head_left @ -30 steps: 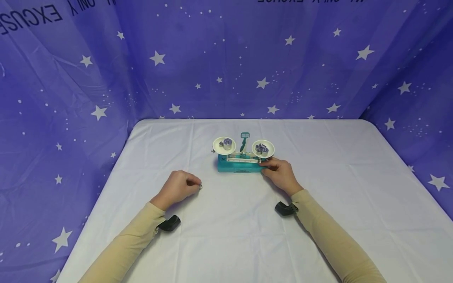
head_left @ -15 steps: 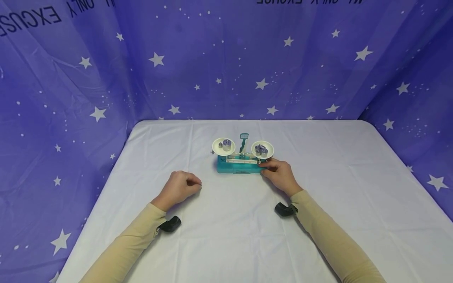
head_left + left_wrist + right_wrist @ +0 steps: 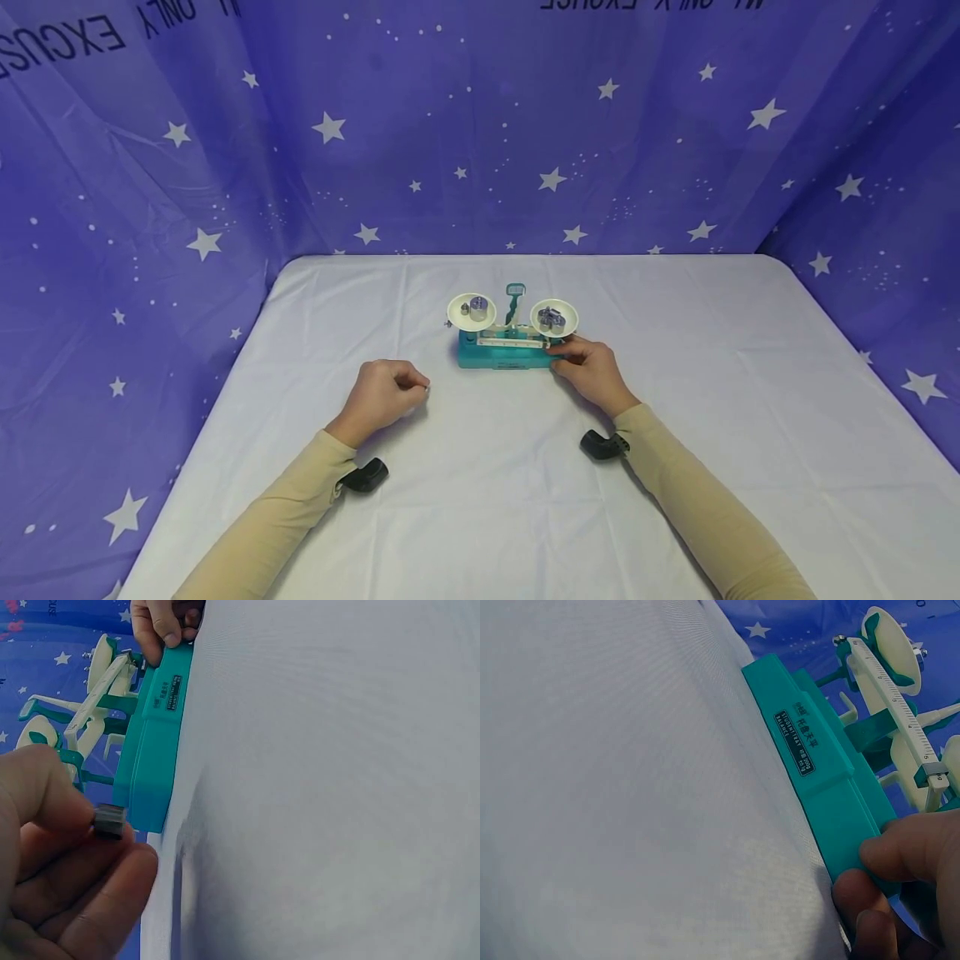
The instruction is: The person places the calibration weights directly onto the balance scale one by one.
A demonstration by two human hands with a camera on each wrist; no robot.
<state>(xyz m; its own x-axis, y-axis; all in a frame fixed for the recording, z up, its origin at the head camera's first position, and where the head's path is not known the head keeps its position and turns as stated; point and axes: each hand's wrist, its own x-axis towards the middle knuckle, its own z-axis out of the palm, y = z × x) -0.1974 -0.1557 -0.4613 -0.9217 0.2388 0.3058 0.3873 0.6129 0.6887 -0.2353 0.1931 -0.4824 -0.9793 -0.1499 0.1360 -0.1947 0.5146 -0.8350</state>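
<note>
My left hand [image 3: 379,398] pinches a small metal weight [image 3: 110,822] between thumb and finger, just above the table and apart from the balance. A teal student tray balance [image 3: 502,357] stands beyond it. My right hand [image 3: 595,372] grips the right end of its base, thumb on the front face in the right wrist view. On the left pan [image 3: 459,323] sit a large weight [image 3: 478,309] and a small one [image 3: 465,309]. Several weights [image 3: 551,320] crowd the right pan [image 3: 570,308]. A rider [image 3: 931,774] is at the right end of the graduated beam [image 3: 895,701].
A white cloth [image 3: 495,483] covers the table. Purple curtains [image 3: 450,108] with stars hang behind and at both sides. Black wrist mounts [image 3: 367,476] stick out from under both sleeves.
The weight in my left hand has risen very slightly and shows less between the fingertips. My right hand keeps its hold on the balance; the pans look the same.
</note>
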